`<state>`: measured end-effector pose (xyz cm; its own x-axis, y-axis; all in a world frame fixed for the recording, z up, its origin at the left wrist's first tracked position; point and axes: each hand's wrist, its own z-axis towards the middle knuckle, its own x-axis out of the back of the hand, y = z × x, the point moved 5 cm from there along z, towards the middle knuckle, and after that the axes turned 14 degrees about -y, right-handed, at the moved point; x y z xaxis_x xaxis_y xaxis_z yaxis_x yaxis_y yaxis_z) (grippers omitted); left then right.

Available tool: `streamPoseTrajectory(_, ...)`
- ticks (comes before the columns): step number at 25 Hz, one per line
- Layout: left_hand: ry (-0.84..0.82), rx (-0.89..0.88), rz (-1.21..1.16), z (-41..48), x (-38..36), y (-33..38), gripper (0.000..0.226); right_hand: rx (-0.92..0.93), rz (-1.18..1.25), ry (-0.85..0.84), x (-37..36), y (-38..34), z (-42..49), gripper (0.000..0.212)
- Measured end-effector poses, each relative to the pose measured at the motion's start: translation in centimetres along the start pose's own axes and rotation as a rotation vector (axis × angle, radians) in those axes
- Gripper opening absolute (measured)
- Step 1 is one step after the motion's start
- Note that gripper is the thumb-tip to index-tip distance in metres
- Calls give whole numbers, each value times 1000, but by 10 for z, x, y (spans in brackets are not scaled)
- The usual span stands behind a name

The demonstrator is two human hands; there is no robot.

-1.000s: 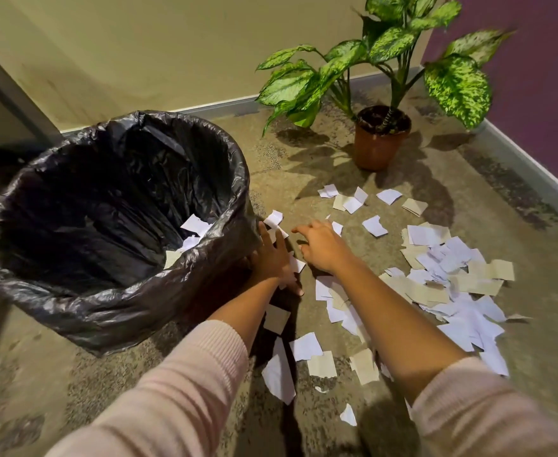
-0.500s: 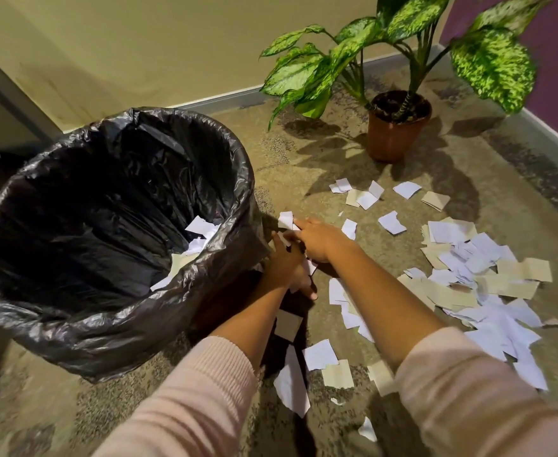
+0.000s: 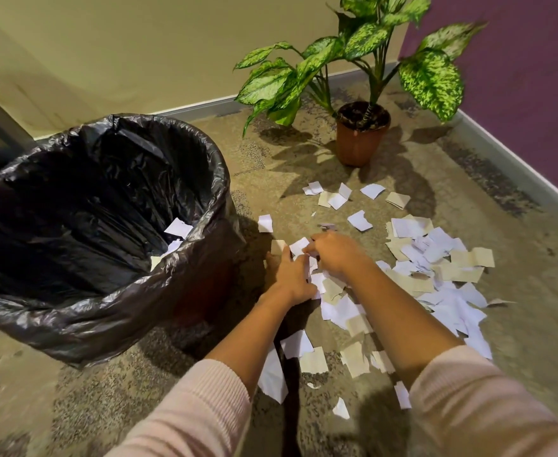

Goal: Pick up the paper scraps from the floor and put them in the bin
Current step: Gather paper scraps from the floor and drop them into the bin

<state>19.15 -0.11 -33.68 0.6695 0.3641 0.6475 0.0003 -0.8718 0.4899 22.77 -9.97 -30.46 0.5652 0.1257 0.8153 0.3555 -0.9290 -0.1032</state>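
Hands met low over the floor: the left hand [image 3: 289, 275] and right hand [image 3: 335, 255] pressed together, closing on a few paper scraps [image 3: 300, 247] gathered between them, seemingly to lift several at once. Just left of that grasp stood the bin [image 3: 205, 225], lined in black, a few pieces already inside. Right of the grasp, and nearer the person, most of the other scraps [image 3: 436, 258] lay scattered.

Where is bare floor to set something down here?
Bare floor lies between the bin and the plant pot, and along the purple wall. It is crowded by both hands, where paper scraps lie thick.
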Motion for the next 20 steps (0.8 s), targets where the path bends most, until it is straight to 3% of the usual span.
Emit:
streamPoseTrajectory(4,387,-37,-445,-18,19,-3,52,-60,64,96,2,21,-11,28)
streamPoseTrajectory(7,451,-107,-573,-17,31,-3,45,-96,107,231,13,28,-9,30)
streamPoseTrajectory(11,298,-76,-262,14,36,-12,99,-172,172,96,11,30,10,54)
streamPoseTrajectory(14,281,88,20,37,46,-26,115,-172,224,-43,-2,29,21,61)
streamPoseTrajectory(16,179,99,159,49,45,-34,114,-165,243,-83,-13,26,23,60)
streamPoseTrajectory(20,157,63,277,39,40,-28,93,-158,251,-70,-18,25,22,61)
